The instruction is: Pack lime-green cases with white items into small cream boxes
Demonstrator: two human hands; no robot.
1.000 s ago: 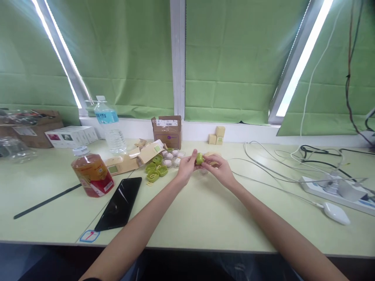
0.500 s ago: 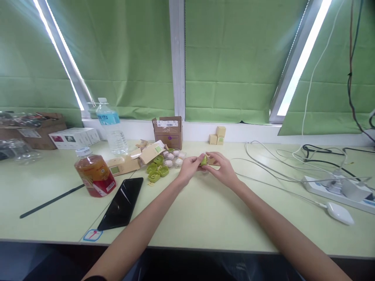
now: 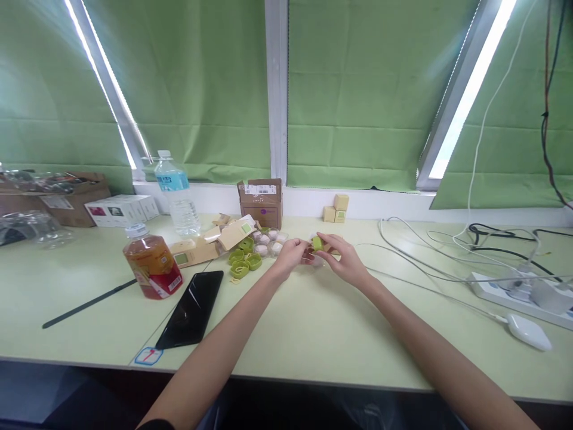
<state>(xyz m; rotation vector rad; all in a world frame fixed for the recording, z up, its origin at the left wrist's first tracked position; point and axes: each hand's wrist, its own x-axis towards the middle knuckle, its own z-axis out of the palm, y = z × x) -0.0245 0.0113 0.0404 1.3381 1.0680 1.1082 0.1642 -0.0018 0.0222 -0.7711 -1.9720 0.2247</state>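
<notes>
Both hands meet over the middle of the table. My right hand [image 3: 344, 261] pinches a small green plastic piece [image 3: 317, 243] between thumb and fingers. Close on its left, my left hand [image 3: 290, 258] has its fingers curled together; whatever they hold is too small and hidden to make out. Something clear and shiny shows just below the fingertips. To the left lie several green round cups [image 3: 240, 270], with thin yellowish strips on them. Behind these, pale round balls [image 3: 263, 240] sit in clear plastic holders.
Opened kraft cartons [image 3: 197, 253] lie at left, before a brown box [image 3: 262, 206]. Small cube boxes [image 3: 335, 209] stand at the back. A drink bottle [image 3: 152, 263], a water bottle [image 3: 178, 197] and a black phone [image 3: 192, 310] are left; cables and a power strip [image 3: 496, 290] right.
The green piece has turned and now sits in my right hand's fingers, while my left fingers have drawn slightly away from it. The whole view has shifted a little.
</notes>
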